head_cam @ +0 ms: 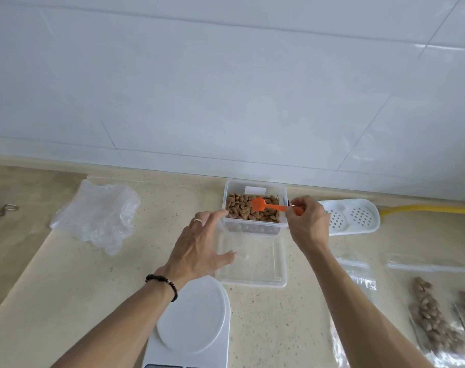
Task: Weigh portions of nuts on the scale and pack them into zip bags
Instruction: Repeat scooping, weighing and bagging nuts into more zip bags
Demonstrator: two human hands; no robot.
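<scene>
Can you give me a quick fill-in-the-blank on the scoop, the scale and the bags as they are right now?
1. The right hand holds the ____ scoop over the nuts in the clear container.
2. The platform of the white scale is ____.
3. The filled zip bags lie on the ____ side of the counter.
4. The left hand wears a ____ on one finger.

Missing words: orange; empty; right; ring
</scene>
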